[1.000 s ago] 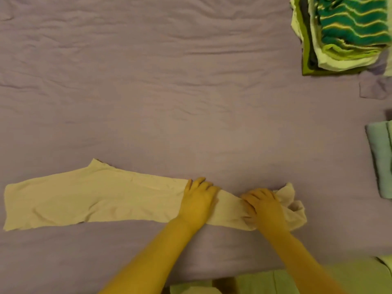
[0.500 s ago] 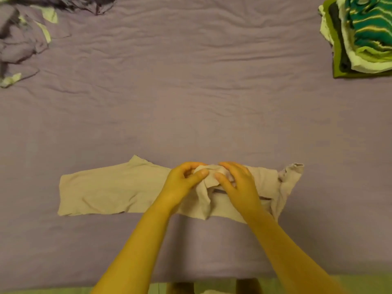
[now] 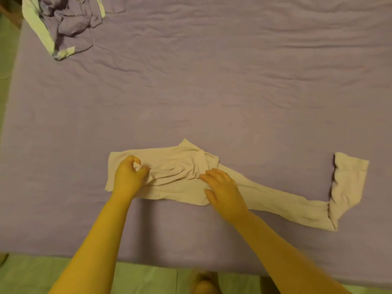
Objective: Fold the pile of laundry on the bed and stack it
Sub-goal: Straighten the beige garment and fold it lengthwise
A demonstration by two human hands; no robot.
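Clearly early: the left hand (image 3: 129, 177) pinches the half-folded garment (image 3: 169, 175), the right hand (image 3: 222, 189) presses it with straight fingers, and the pile (image 3: 67, 24) waits unfolded.

A long beige garment (image 3: 169, 172) lies across the near part of the bed (image 3: 212, 81), its right end (image 3: 343, 187) turned up. The left hand (image 3: 129, 177) pinches a bunch of its cloth near the left end, while the right hand (image 3: 222, 189) rests flat at its middle, fingers spread. A crumpled purple pile (image 3: 67, 22) sits at the bed's far left corner.
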